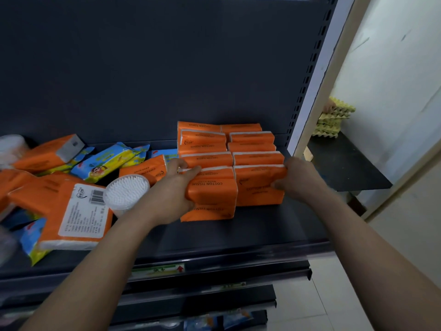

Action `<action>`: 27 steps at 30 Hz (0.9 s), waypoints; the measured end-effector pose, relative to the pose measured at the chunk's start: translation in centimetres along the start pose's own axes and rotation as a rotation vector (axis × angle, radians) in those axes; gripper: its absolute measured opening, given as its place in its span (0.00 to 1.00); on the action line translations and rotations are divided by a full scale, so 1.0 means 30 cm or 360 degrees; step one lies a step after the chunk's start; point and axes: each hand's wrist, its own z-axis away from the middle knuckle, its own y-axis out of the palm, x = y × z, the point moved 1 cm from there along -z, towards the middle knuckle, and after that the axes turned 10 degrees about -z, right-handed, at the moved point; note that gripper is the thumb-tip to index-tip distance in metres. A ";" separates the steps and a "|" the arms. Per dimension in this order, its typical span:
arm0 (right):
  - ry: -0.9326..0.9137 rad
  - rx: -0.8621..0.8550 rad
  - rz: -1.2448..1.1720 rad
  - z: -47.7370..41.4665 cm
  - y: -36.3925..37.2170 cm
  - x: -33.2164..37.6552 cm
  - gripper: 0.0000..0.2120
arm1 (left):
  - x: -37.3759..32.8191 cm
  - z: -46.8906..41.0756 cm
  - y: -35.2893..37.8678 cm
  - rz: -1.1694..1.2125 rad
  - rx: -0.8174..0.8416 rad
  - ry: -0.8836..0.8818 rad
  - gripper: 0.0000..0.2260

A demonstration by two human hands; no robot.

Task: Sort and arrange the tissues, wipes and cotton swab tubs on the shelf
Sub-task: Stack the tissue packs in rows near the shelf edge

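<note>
Dark shelf (238, 235), white wall (393, 68) beyond its right end. Orange tissue packs (253, 149) stand in two rows at the right end; blue wipes (107, 163) and a cotton swab tub (126, 189) lie leftward. The left hand (171, 194) grips the front left pack (212, 189); the right hand (298, 180) grips the front right pack (257, 185).

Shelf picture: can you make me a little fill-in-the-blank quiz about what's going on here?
1. The stacked tissue packs are ____ in colour.
2. The cotton swab tub sits to the ____ of the left hand.
3. The wipes pack behind the tub is yellow and ____.
Missing: orange; left; blue.
</note>
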 end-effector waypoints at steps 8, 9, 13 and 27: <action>-0.0043 0.0021 -0.0079 -0.017 0.003 -0.030 0.12 | -0.031 0.021 0.033 0.0157 -0.0138 -0.0088 0.37; -0.0039 0.0023 -0.0061 -0.018 0.000 -0.034 0.12 | -0.033 0.026 0.033 0.0117 -0.0120 -0.0094 0.37; -0.0015 0.0025 0.0033 -0.028 -0.010 -0.039 0.12 | -0.044 0.027 0.013 0.0084 -0.0076 -0.0117 0.38; -0.0376 -0.0080 0.0069 0.035 -0.053 0.013 0.08 | -0.062 0.088 0.019 0.0193 -0.0219 -0.0154 0.44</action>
